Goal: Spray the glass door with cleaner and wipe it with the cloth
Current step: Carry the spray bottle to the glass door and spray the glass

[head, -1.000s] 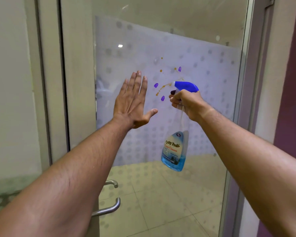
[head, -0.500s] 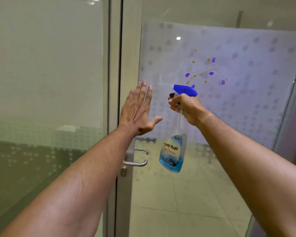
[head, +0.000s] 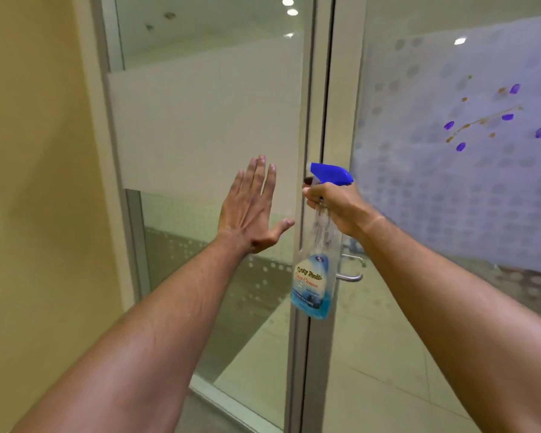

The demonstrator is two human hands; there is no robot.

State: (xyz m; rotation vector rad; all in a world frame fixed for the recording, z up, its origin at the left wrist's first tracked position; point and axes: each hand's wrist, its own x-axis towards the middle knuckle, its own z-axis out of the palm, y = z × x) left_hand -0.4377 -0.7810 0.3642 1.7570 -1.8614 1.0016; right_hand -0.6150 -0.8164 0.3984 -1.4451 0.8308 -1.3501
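right hand (head: 333, 204) grip: curled round neck of clear blue-capped spray bottle (head: 314, 276) | left hand (head: 250, 210) grip: wide, fingers straight, holding nothing | frosted glass door (head: 450, 198): purple and orange stains (head: 481, 120)

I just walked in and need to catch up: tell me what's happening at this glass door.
A person is cleaning it. The right hand grips a spray bottle of blue glass cleaner by its blue trigger head, nozzle pointing left near the door frame. The left hand is raised, open and flat, in front of the neighbouring glass panel. Purple and orange smudges sit on the frosted door glass, up to the right. No cloth is in view.
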